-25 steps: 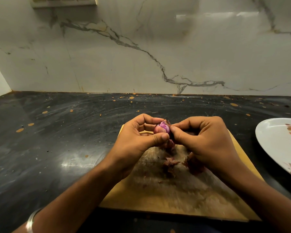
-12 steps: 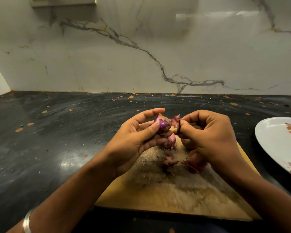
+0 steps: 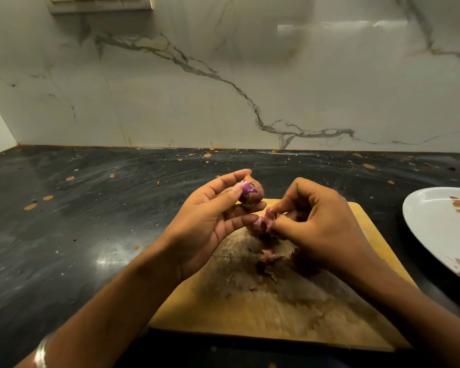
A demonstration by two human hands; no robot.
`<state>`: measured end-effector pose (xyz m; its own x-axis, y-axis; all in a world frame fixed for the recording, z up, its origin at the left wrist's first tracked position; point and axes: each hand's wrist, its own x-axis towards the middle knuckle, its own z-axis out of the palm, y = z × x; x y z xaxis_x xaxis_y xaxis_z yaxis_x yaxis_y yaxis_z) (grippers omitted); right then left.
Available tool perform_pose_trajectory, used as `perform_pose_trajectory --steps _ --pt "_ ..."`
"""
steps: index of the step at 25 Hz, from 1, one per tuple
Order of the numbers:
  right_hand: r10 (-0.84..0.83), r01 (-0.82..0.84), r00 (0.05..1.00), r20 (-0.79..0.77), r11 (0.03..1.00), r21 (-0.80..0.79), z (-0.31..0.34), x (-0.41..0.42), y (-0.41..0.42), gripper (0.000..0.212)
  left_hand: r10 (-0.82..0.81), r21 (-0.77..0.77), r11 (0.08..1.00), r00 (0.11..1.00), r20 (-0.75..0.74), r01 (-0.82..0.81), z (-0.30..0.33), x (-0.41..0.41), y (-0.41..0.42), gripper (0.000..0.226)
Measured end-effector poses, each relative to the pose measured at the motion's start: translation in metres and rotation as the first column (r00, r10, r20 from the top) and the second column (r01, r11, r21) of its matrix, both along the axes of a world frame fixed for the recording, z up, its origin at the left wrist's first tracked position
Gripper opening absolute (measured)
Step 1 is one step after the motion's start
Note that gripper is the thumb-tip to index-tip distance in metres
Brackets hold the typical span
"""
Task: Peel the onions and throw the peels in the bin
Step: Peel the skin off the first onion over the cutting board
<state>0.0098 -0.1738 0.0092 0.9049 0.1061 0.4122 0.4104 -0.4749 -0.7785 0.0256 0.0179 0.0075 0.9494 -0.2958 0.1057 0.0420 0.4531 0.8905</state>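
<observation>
Countertop, black speckled stone (image 3: pixel 77 221); no legible writing. Left hand (image 3: pixel 210 221), fingers curled, holds small purple half-peeled onion (image 3: pixel 251 193) above worn wooden cutting board (image 3: pixel 276 309). Right hand (image 3: pixel 319 221) pinches pinkish peel strip (image 3: pixel 269 218). Loose brown peel scraps (image 3: pixel 267 258) on board. White oval plate (image 3: pixel 436 229), reddish smears, far right.
</observation>
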Motion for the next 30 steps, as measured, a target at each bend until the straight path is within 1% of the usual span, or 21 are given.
perform_pose_trajectory --steps 1,3,4,6,8,10,11,13,17,19,20,24,27,30 --pt "0.045 -0.045 0.999 -0.009 0.999 -0.012 0.002 -0.002 0.001 0.006 0.006 0.015 1.000 1.000 0.002 -0.006 0.000 0.000 0.000 0.041" --pt "0.105 -0.105 0.994 -0.022 0.994 0.013 0.006 -0.006 0.001 0.010 0.012 0.040 0.999 1.000 0.011 -0.013 -0.001 -0.001 0.000 0.042" --pt "0.100 -0.100 0.995 -0.010 0.995 0.025 0.006 -0.006 0.000 0.010 0.012 0.046 0.999 1.000 0.016 -0.013 -0.001 -0.001 0.000 0.041" --pt "0.031 -0.033 0.999 0.036 0.997 0.065 0.007 -0.005 -0.001 0.007 0.012 0.053 0.998 0.999 0.033 -0.014 -0.001 -0.001 -0.001 0.041" --pt "-0.007 0.001 0.999 0.039 0.989 0.150 0.009 -0.004 -0.002 0.004 0.006 0.069 0.998 0.999 0.053 -0.009 -0.003 -0.002 -0.003 0.041" --pt "0.025 -0.025 1.000 0.004 0.976 0.218 0.010 -0.005 -0.002 0.020 -0.006 0.100 0.995 0.997 0.077 -0.001 -0.004 -0.004 -0.005 0.042" --pt "0.043 -0.041 0.999 -0.005 0.974 0.224 0.011 -0.006 -0.001 0.025 -0.010 0.122 0.993 0.996 0.092 -0.001 -0.004 -0.005 -0.007 0.041" --pt "0.061 -0.058 0.998 -0.010 0.974 0.218 0.012 -0.008 0.000 0.029 -0.001 0.161 0.987 0.993 0.118 -0.018 -0.005 -0.007 -0.008 0.040" --pt "0.067 -0.067 0.998 0.000 0.987 0.149 0.010 -0.005 -0.003 0.012 0.032 0.197 0.979 0.991 0.129 -0.057 -0.005 -0.007 -0.007 0.040" --pt "0.072 -0.072 0.997 0.006 0.987 0.144 0.009 -0.005 -0.004 0.008 0.036 0.187 0.981 0.993 0.116 -0.058 -0.006 -0.007 -0.007 0.040" --pt "0.073 -0.073 0.997 0.008 0.986 0.153 0.009 -0.004 -0.004 0.007 0.038 0.188 0.980 0.992 0.117 -0.060 -0.006 -0.006 -0.007 0.040" --pt "0.055 -0.059 0.998 0.035 0.988 0.139 0.005 -0.001 -0.004 0.007 0.088 0.274 0.952 0.979 0.186 -0.137 -0.009 -0.005 -0.006 0.041" --pt "0.044 -0.051 0.998 0.046 0.986 0.161 0.002 -0.001 -0.004 0.005 0.094 0.280 0.947 0.972 0.217 -0.154 -0.011 -0.008 -0.009 0.040" --pt "0.017 -0.029 0.997 0.074 0.986 0.163 -0.001 0.000 -0.003 0.007 0.082 0.268 0.953 0.974 0.212 -0.138 -0.010 -0.009 -0.011 0.039"
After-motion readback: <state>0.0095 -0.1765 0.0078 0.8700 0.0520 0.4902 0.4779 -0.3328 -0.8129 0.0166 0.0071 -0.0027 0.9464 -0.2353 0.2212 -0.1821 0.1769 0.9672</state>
